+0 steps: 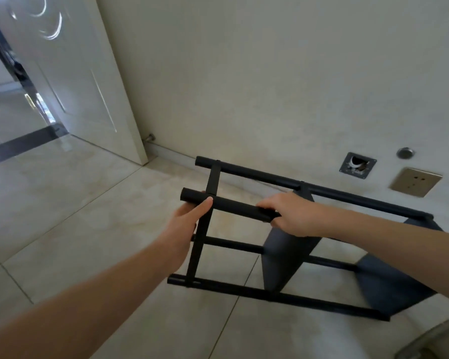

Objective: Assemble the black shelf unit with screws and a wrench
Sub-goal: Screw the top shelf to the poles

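The black shelf unit (pixel 270 294) lies on its side above the tiled floor, with several round black tubes joined by flat crossbars and two dark shelf panels (pixel 285 257) between them. My left hand (pixel 189 216) grips the near upper tube (pixel 236 207) close to its left end, thumb on top. My right hand (pixel 293 216) grips the same tube further right, fingers curled round it. No screws or wrench show in view.
A white door (pixel 75 73) stands open at the left, with a doorstop (pixel 151 137) on the wall beside it. The wall behind holds a gold socket plate (pixel 415 182), an open wall box (pixel 357 165) and a round metal cap (pixel 405 153). A greyish object (pixel 436 343) sits at the bottom right.
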